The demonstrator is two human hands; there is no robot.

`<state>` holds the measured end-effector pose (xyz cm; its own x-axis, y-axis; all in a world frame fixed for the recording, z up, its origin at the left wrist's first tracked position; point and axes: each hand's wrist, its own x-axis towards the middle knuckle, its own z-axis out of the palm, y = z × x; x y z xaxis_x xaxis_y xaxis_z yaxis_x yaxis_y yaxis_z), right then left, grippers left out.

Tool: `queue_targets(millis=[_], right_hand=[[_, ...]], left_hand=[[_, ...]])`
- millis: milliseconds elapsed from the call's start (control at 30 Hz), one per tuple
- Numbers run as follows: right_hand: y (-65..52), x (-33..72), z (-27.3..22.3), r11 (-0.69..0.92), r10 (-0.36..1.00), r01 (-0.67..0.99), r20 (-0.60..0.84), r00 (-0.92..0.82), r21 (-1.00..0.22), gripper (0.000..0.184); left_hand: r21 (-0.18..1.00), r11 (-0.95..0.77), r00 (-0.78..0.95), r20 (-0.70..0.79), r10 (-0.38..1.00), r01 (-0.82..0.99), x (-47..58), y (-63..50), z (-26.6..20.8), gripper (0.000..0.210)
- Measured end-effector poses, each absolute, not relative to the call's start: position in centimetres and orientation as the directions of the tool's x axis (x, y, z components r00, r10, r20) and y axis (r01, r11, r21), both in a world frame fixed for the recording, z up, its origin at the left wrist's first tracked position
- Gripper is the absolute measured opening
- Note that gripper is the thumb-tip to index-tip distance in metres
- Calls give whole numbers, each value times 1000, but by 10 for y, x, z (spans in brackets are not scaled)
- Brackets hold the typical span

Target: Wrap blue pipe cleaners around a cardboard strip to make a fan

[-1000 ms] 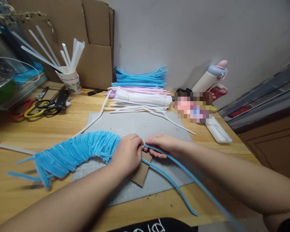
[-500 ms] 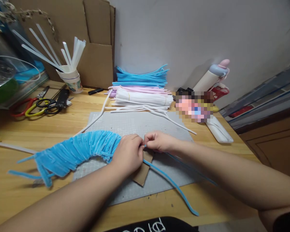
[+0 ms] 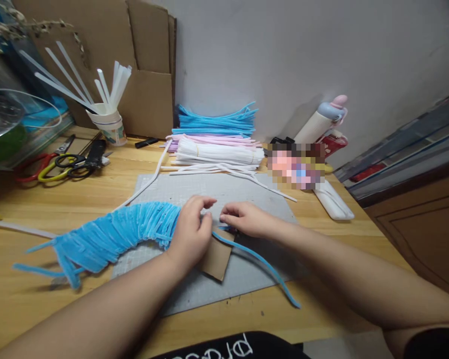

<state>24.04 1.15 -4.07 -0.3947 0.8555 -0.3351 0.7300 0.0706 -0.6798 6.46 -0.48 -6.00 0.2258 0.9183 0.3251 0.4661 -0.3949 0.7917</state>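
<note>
Blue-wrapped cardboard curve, mostly covered, with its right end bare.
At lower centre, a loose blue pipe cleaner (image 3: pixel 264 260) trails over the bare cardboard (image 3: pixel 217 262), the part left uncovered; the wrapped section (image 3: pixel 115 237) arcs from left to centre above the bench (image 3: pixel 15 299). The left hand (image 3: pixel 190 227) lies at its right end, thumb and fingers parted; the right hand (image 3: pixel 247 219) curls narrowly just beside, though whether it pinches a strand I cannot tell. Behind, past the grey mat (image 3: pixel 254 192), sit white (image 3: pixel 219 152) and blue bundles (image 3: pixel 217 122), upper centre.
</note>
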Motion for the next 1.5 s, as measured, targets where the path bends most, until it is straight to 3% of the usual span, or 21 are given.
queue_targets(millis=[67,200,267,333,400,500,600,833,1000,1167,1500], right_hand=[[10,235,-39,-102,818,673,-447,-362,-732,20],[6,226,-40,-174,770,596,-486,-414,-784,17],[4,224,-42,-191,771,546,-469,-431,-815,13],[3,224,-45,-203,770,507,-456,-446,-838,11],[1,225,-47,-187,774,495,-438,-458,-849,11],[-1,226,-48,-90,813,524,-367,-453,-847,14],[-3,226,-48,31,859,571,-271,-434,-820,16],[-8,222,-46,103,886,520,-159,-436,-848,17],[-6,221,-34,139,896,479,-96,-434,-867,15],[-6,222,-24,190,896,491,-54,-441,-850,15],[-2,222,-24,127,871,474,-130,-473,-872,14]], left_hand=[[884,-316,97,301,949,344,65,-5,-60,23],[974,-179,-48,187,981,136,66,-3,-53,19],[986,-142,-45,146,988,83,61,5,-40,20],[980,-118,41,113,993,161,48,17,-25,24],[918,-121,214,40,976,378,29,29,-11,24],[688,-263,416,-62,907,676,4,41,-5,24],[531,-437,556,-80,827,726,-7,41,-14,25],[479,-457,587,-162,793,750,-7,38,-20,26],[562,-342,554,-261,791,753,-7,42,-7,26],[654,-262,529,-250,811,710,-7,38,-6,25],[793,-163,542,-234,807,586,-5,29,-11,26]])
